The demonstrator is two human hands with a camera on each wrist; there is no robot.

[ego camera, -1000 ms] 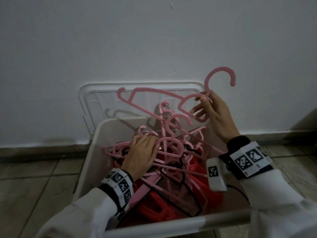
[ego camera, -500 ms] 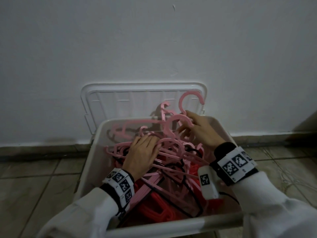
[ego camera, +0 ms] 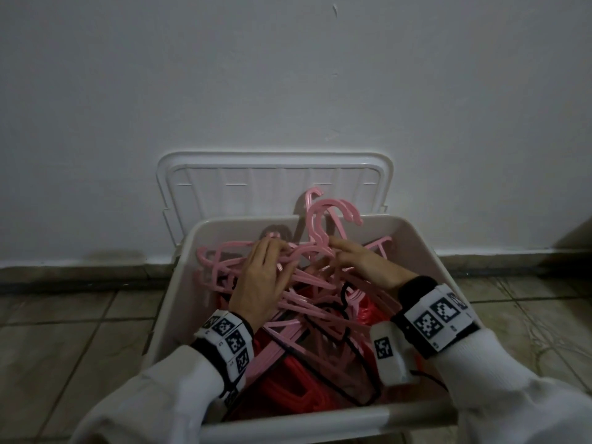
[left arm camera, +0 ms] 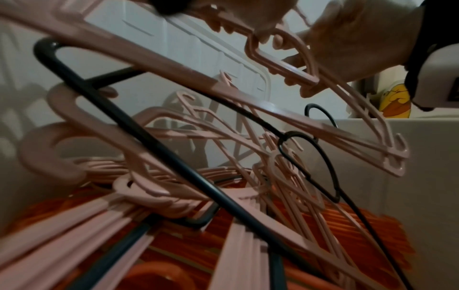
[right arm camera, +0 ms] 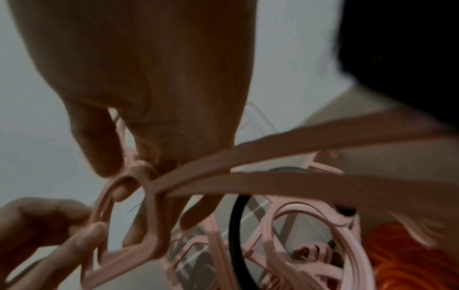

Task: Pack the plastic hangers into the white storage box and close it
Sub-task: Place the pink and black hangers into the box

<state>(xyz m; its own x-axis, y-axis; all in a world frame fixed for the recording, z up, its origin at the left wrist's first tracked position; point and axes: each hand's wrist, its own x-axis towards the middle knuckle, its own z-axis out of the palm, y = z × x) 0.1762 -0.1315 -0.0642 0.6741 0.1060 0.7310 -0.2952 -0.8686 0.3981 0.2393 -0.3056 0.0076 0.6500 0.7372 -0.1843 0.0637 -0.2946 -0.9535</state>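
The white storage box (ego camera: 174, 299) stands open on the floor, filled with a tangle of pink hangers (ego camera: 307, 302), red hangers (ego camera: 288, 379) and a thin black hanger (left arm camera: 149, 137). Its lid (ego camera: 240, 187) leans on the wall behind it. Both hands are inside the box. My right hand (ego camera: 339, 251) pinches the neck of the top pink hanger (ego camera: 333, 209), thumb and fingers round it (right arm camera: 116, 176). My left hand (ego camera: 272, 248) lies on the same hanger's left shoulder, fingers curled over it (right arm camera: 49, 225). Two pink hooks stick up past the back rim.
A white wall (ego camera: 288, 91) rises directly behind the box, with a baseboard at its foot. Tiled floor (ego camera: 64, 331) lies on both sides. A yellow object (left arm camera: 395, 100) shows past the box's right rim. White sleeves and wrist trackers cover the near rim.
My right hand has brought the pink hanger down from above the box onto the pile. My left hand has slid from the pile's middle toward the back, onto that hanger.
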